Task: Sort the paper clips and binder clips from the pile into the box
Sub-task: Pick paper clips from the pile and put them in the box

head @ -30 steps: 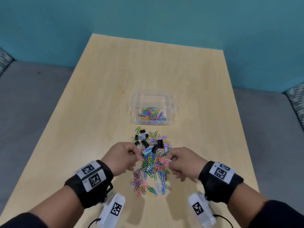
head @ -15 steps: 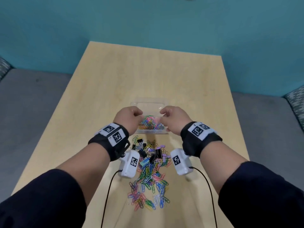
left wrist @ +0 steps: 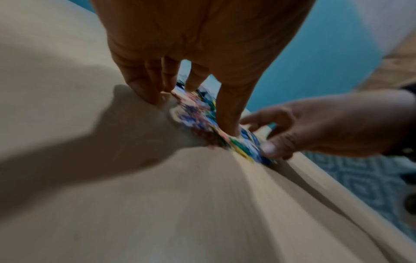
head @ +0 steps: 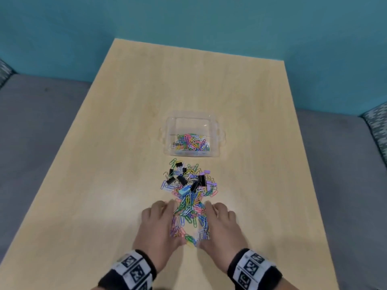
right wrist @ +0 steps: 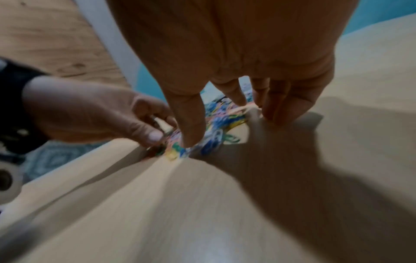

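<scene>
A pile of coloured paper clips [head: 189, 208] lies on the wooden table, with black binder clips [head: 181, 180] and purple ones [head: 207, 172] at its far end. Beyond it stands the clear plastic box [head: 216, 141], holding several paper clips [head: 190, 142]. My left hand [head: 165, 216] and right hand [head: 213, 216] lie palm down on either side of the pile's near half, fingers stretched forward. The thumbs press into the clips at the near end. In the left wrist view my fingertips [left wrist: 153, 99] touch the table beside the blurred clips [left wrist: 198, 115]. Neither hand holds a clip that I can see.
The table [head: 104, 164] runs far ahead to a teal wall [head: 188, 17]. Grey floor [head: 31, 122] lies on both sides. Patterned cushions [head: 377, 126] show at the right edge.
Both hands have come back from over the box to the near end of the pile and now lie flat beside it. The paper clips pinched one second ago are gone from the fingers.
</scene>
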